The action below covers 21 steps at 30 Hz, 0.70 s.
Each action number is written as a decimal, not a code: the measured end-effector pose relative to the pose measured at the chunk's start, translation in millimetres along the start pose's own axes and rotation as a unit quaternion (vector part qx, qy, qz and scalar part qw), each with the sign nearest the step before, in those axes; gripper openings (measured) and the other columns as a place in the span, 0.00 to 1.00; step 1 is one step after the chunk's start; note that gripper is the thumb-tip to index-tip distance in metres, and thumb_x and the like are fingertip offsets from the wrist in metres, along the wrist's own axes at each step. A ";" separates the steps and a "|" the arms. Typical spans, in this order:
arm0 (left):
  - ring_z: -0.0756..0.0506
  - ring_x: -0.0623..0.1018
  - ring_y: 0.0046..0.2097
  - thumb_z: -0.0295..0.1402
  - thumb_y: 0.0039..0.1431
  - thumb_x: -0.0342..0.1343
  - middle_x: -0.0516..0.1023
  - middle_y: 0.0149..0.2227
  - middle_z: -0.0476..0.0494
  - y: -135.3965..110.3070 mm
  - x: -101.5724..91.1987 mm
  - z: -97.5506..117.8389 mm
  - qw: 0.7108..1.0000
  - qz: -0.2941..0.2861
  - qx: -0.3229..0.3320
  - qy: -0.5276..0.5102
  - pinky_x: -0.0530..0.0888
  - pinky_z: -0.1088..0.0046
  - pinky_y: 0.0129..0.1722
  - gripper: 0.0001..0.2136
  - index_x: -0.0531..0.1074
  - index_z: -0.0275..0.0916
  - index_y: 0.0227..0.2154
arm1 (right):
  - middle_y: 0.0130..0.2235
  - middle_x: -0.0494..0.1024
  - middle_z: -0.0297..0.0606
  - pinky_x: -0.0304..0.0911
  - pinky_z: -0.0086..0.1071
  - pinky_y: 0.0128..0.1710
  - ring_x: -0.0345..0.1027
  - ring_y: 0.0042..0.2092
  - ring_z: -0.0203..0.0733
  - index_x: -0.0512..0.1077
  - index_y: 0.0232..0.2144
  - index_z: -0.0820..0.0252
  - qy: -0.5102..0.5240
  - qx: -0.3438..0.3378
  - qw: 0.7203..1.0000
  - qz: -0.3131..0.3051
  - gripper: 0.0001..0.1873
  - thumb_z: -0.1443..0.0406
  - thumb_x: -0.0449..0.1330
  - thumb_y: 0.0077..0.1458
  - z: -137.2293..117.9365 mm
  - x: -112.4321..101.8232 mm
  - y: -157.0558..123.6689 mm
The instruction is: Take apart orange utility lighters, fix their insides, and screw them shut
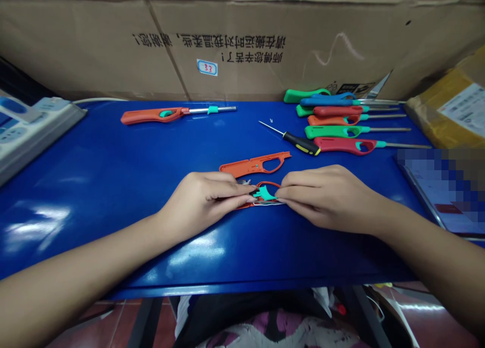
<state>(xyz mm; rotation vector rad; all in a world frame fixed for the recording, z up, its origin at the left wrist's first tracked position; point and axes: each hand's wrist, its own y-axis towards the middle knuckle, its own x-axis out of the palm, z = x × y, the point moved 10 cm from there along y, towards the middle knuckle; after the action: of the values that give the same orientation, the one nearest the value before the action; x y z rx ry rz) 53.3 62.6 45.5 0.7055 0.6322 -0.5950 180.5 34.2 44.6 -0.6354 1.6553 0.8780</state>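
Between my two hands lies an opened lighter half-shell (pixel 248 205), orange, with a teal trigger (pixel 267 193) and a thin white wire inside it. My left hand (pixel 204 199) pinches its left part, with a small dark piece at the fingertips. On the other side my right hand (pixel 326 199) has its fingers pressed together at the trigger and the shell's right end. Fingers hide much of the shell. Just behind them is the matching orange half-shell (pixel 237 168), loose on the table, and a small metallic piece (pixel 246 182) shows beside my left fingers.
A whole orange lighter (pixel 151 116) lies at the back left of the blue table (pixel 113 196). A black-and-yellow screwdriver (pixel 303 143) is near several coloured lighters (pixel 333 131) at right. A power strip (pixel 41 126), cardboard boxes (pixel 113 45) and a tablet-like device (pixel 428 196) border the space.
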 end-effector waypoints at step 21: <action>0.49 0.76 0.40 0.34 0.67 0.56 0.74 0.42 0.43 -5.8 20.0 -3.4 0.991 -0.120 0.006 0.064 0.74 0.73 0.41 0.21 0.68 0.35 0.61 | 0.41 0.81 0.34 0.59 0.30 0.33 0.74 0.37 0.36 0.77 0.41 0.57 -0.028 0.013 0.999 0.044 0.10 0.67 0.54 0.67 9.0 -11.2 -1.5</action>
<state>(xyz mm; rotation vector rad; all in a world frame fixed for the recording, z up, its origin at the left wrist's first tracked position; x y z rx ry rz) 61.5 56.0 27.2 0.6865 0.8404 -0.7800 189.6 40.3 53.9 -0.5183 1.6523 0.9275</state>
